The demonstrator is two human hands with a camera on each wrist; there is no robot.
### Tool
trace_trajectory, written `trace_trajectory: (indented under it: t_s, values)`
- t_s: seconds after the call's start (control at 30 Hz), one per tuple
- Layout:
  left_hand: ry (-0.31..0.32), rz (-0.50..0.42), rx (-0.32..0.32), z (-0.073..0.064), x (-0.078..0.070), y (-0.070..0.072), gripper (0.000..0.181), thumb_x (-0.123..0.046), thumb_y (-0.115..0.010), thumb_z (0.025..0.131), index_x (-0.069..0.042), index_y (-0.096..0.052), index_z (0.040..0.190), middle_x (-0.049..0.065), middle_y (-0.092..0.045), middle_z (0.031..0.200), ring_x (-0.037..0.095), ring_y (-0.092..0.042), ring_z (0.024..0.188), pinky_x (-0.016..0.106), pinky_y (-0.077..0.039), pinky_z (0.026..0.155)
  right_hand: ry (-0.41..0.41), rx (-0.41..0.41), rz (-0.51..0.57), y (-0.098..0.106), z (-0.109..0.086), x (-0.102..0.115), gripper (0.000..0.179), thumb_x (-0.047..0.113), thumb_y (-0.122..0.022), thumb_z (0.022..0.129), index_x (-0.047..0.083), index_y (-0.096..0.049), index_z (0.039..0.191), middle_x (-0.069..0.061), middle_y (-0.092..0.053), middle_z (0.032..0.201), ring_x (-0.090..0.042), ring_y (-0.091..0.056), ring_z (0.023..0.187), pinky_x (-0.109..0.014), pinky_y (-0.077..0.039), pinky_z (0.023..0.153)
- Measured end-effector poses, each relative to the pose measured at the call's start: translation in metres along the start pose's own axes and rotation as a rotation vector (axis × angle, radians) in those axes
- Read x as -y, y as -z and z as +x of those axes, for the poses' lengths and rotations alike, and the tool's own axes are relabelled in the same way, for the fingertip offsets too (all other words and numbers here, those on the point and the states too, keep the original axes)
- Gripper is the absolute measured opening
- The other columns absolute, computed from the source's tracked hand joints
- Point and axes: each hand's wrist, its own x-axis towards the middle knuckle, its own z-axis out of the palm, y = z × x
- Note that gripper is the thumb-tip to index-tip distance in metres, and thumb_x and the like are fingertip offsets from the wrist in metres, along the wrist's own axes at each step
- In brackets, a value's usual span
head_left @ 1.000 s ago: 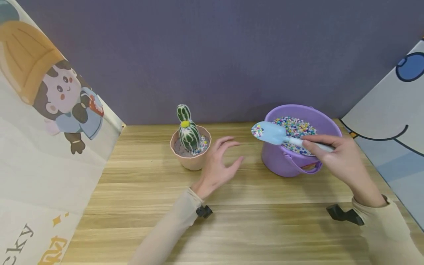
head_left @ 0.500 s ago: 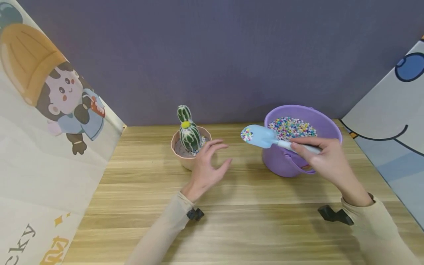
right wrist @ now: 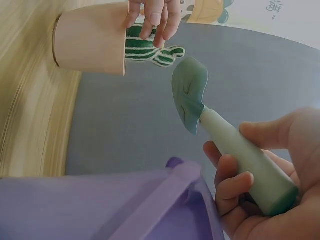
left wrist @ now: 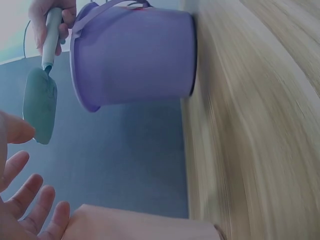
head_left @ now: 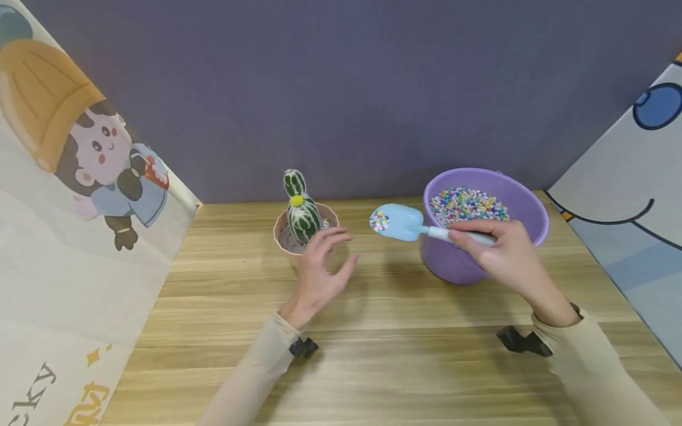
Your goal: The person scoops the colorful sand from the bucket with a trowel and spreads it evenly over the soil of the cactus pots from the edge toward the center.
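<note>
My right hand (head_left: pixel 503 251) grips the white handle of a light blue trowel (head_left: pixel 404 222), whose blade carries a small heap of colourful beads (head_left: pixel 379 221) at its tip. The blade hangs in the air between the purple bucket (head_left: pixel 453 260) and the flowerpot (head_left: pixel 288 251). More colourful beads (head_left: pixel 469 204) lie inside the bucket. A green-and-white cactus (head_left: pixel 303 219) with a yellow flower stands in the pinkish pot. My left hand (head_left: pixel 318 278) is beside the pot's near right side, fingers loosely bent and holding nothing. It hides part of the pot; contact with the rim cannot be told.
The pot and bucket stand on a wooden table (head_left: pixel 373 367), near a dark grey-blue back panel (head_left: pixel 341 94). Cartoon-printed panels flank the left and right sides. The bucket's purple handle (left wrist: pixel 107 10) hangs on its near side.
The trowel with its beads has moved left, out from over the bucket toward the pot. My left hand has also shifted left, closer in front of the pot.
</note>
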Motion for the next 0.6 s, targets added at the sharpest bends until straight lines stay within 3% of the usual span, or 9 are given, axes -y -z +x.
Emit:
trace_trajectory:
  t_s: [0.23,0.43,0.6]
  values:
    - [-0.034,-0.003,-0.055,-0.003,0.006,0.01,0.032,-0.01,-0.082,0.086,-0.005,-0.075,0.117,0.018,-0.071,0.128,0.031,-0.068,0.119,0.041,-0.059,0.097,0.033,0.016,0.017,-0.008,0.002,0.008,0.018,0.023,-0.081,0.096,0.015,-0.086,0.111,-0.012,-0.083,0.105,-0.002,-0.06,0.073,-0.019,-0.047,0.063]
    - [-0.026,0.007,-0.078,-0.004,0.009,0.019,0.032,-0.008,-0.082,0.085,-0.003,-0.075,0.116,0.018,-0.071,0.128,0.031,-0.068,0.118,0.046,-0.06,0.092,0.022,0.044,0.024,-0.012,0.004,0.012,0.02,0.027,-0.079,0.097,0.015,-0.085,0.112,-0.011,-0.083,0.106,-0.005,-0.06,0.074,-0.021,-0.047,0.063]
    - [-0.029,0.022,-0.082,-0.006,0.012,0.023,0.033,-0.008,-0.082,0.085,-0.001,-0.074,0.117,0.019,-0.071,0.128,0.032,-0.067,0.119,0.048,-0.061,0.095,0.032,0.048,0.032,-0.015,0.004,0.013,0.019,0.025,-0.079,0.097,0.013,-0.085,0.111,-0.012,-0.083,0.106,-0.006,-0.061,0.073,-0.021,-0.047,0.063]
